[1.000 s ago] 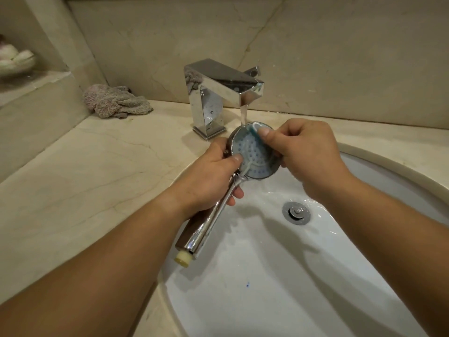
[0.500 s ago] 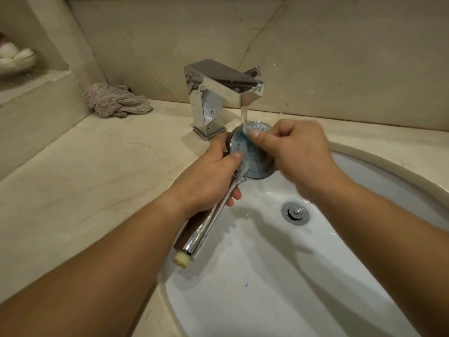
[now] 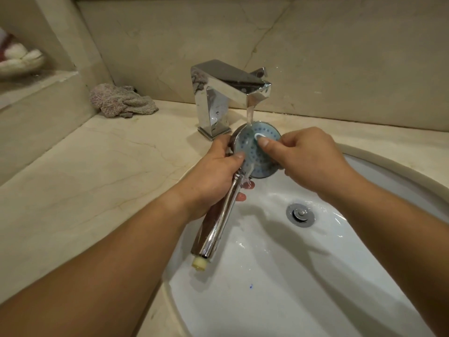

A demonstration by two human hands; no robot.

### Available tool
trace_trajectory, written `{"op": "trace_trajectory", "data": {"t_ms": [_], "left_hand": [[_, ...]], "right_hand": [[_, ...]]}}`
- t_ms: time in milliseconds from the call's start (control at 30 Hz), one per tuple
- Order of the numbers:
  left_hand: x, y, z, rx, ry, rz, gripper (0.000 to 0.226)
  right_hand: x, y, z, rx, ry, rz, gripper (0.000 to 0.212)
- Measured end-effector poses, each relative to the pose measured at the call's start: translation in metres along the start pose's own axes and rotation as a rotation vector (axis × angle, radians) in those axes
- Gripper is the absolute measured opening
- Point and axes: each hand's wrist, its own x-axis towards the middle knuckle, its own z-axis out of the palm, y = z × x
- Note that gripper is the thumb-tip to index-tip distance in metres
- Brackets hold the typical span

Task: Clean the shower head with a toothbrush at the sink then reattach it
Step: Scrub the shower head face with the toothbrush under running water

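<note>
Since the earlier frames my right hand (image 3: 313, 159) has drawn back toward the right edge of the spray face, uncovering most of the nozzle pattern.

Nearest me, the cream threaded end (image 3: 199, 262) of the shower head (image 3: 257, 149) hangs over the near rim of the sink (image 3: 401, 171). From there the chrome handle (image 3: 218, 227) runs up and away to the round face, so the long axis lies near-left to far-right, rising toward the tap. The face is tilted up toward me.

My left hand (image 3: 213, 171) grips the handle just below the face, fingers wrapped round it, thumb laid against the rim. My right hand has fingers curled, thumb and forefinger pressed together at the centre of the face. A toothbrush is presumably pinched there; I cannot make it out.

Handling, as I judge it: rigid, moderate weight, head-heavy. Wet chrome is slippery, so hold at the neck, not at the smooth lower handle.

Further off, the drain (image 3: 300, 214) sits in the basin. Water from the faucet (image 3: 228, 93) falls onto the upper left of the face. A crumpled cloth (image 3: 121, 100) lies on the counter (image 3: 85, 166) at the back left.
</note>
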Motion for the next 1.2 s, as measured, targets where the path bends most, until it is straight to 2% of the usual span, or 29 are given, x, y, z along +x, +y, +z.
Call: {"op": "trace_trajectory", "data": {"t_ms": [100, 167, 300, 567, 700, 800, 933, 1067, 1200], "left_hand": [[0.001, 0.001, 0.001, -0.002, 0.016, -0.006, 0.029], [0.001, 0.002, 0.001, 0.002, 0.024, -0.005, 0.029], [0.001, 0.001, 0.001, 0.011, 0.018, 0.007, 0.028], [-0.001, 0.002, 0.001, 0.069, 0.003, 0.027, 0.029], [-0.001, 0.003, 0.002, 0.091, 0.012, 0.036, 0.031], [-0.002, 0.004, 0.002, 0.098, 0.018, 0.036, 0.032], [-0.002, 0.004, 0.002, 0.116, 0.021, 0.045, 0.031], [-0.003, 0.004, 0.001, 0.13, 0.018, 0.045, 0.033], [-0.003, 0.005, 0.003, 0.131, 0.012, 0.051, 0.03]], "right_hand": [[-0.002, 0.005, 0.002, 0.017, -0.134, 0.011, 0.059], [-0.001, 0.005, -0.002, 0.076, -0.16, 0.049, 0.061], [0.001, 0.002, -0.006, 0.055, -0.048, 0.062, 0.064], [0.004, -0.001, 0.001, 0.038, 0.059, 0.051, 0.068], [-0.004, -0.006, 0.007, -0.025, 0.014, 0.004, 0.065], [0.002, -0.003, 0.001, 0.006, 0.084, 0.037, 0.066], [-0.004, -0.005, 0.007, -0.055, 0.031, -0.014, 0.066], [0.0, -0.004, 0.0, 0.003, 0.095, 0.016, 0.064], [-0.004, -0.005, 0.008, -0.084, 0.051, -0.021, 0.065]]}}
